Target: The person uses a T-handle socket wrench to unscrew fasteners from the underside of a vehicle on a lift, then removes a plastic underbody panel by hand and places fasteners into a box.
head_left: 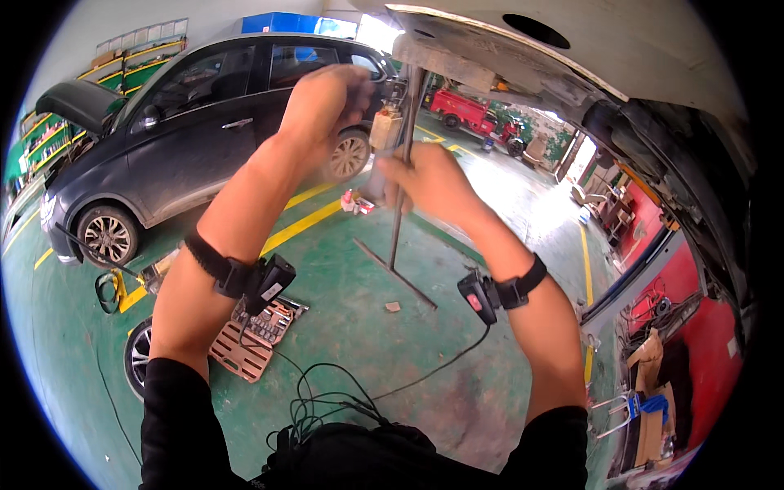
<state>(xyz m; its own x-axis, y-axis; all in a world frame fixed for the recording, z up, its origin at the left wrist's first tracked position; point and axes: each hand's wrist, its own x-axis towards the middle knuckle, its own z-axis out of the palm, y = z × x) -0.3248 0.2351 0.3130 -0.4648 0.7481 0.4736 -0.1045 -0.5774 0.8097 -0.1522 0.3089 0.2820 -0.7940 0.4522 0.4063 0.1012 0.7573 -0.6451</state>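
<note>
My right hand (435, 181) is closed around the upright shaft of a long T-shaped metal bar (395, 243). Its top reaches the underside of a raised car (474, 67), and its crosspiece is at the lower end. To the left and higher up, my left hand (336, 96) is lifted beside the bar, close to the car's underside. Motion smears its fingers, so whether they hold anything cannot be made out. Both wrists carry a strapped black device.
A dark car (196, 122) with its hood up stands at left. On the green floor lie a socket set case (241, 351), a wheel (140, 359), black cables (327, 400) and small bottles (349, 200). A red three-wheeler (465, 113) is parked behind. Cardboard (649, 425) lies at right.
</note>
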